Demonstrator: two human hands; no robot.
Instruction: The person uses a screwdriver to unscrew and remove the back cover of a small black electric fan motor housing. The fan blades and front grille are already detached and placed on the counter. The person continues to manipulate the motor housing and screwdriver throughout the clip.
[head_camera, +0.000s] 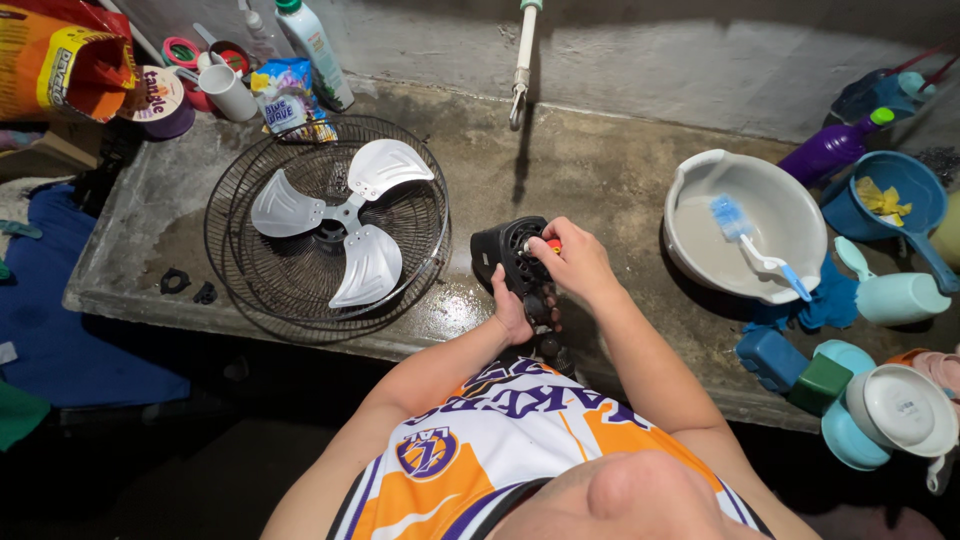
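You hold a black fan motor housing (507, 252) just left of the frame's centre, above the near edge of the concrete slab (590, 170). Its vented, rounded end faces the upper left; its long axis runs from there down and right toward your body, where its lower part drops out of sight below the slab edge. Your left hand (512, 312) cups it from below, fingers wrapped round the lower side. Your right hand (577, 262) comes over the top, fingertips pinched narrow on a small tool with a red-orange handle (553, 245) pressed to the housing; what kind of tool it is you cannot tell.

Left of the housing, a wire fan guard (325, 228) lies flat on the slab with a three-bladed silver fan blade (340, 220) resting in it. Right of your hands, well apart, sits a white basin (690, 185) with a blue-bristled brush (750, 245) leaning inside. A pipe (523, 60) hangs from the wall at the top centre.
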